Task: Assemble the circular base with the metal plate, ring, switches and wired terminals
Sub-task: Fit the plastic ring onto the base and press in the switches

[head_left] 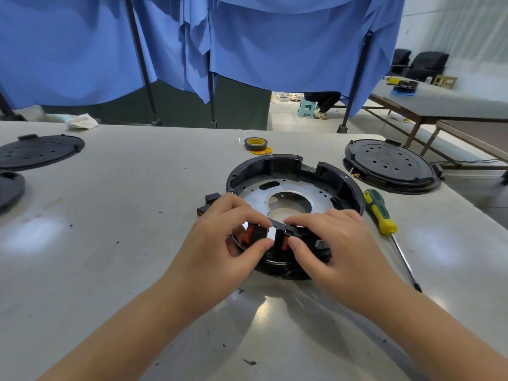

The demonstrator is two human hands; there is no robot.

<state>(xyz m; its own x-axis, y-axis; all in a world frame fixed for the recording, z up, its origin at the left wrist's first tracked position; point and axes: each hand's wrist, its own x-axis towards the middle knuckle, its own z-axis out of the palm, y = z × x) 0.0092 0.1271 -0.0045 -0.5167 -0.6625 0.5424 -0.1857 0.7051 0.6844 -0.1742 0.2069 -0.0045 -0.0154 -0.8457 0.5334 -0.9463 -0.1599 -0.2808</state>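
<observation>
Circular base [294, 171] sits on the grey table [137, 204], centre of view, black rim up, with the metal plate [302, 189] seated inside it. Both hands work at the near edge of the base. Left hand [220, 243]: thumb and fingers curled, pinching a black switch block with a red rocker [248, 233]. Right hand [338, 248]: thumb and fingers curled round the neighbouring switch [286, 242], also red-faced, and a black strip [280, 224] that spans between the two hands. Whether the switches are fully seated in the rim cannot be told; fingers hide the joint. Two small black parts [209, 203] lie just left of the base. Yellow-green screwdriver [380, 213] lies just right of it. Tape roll [256, 144] behind it. Perforated black covers at far right [390, 165] and far left [38, 151].
</observation>
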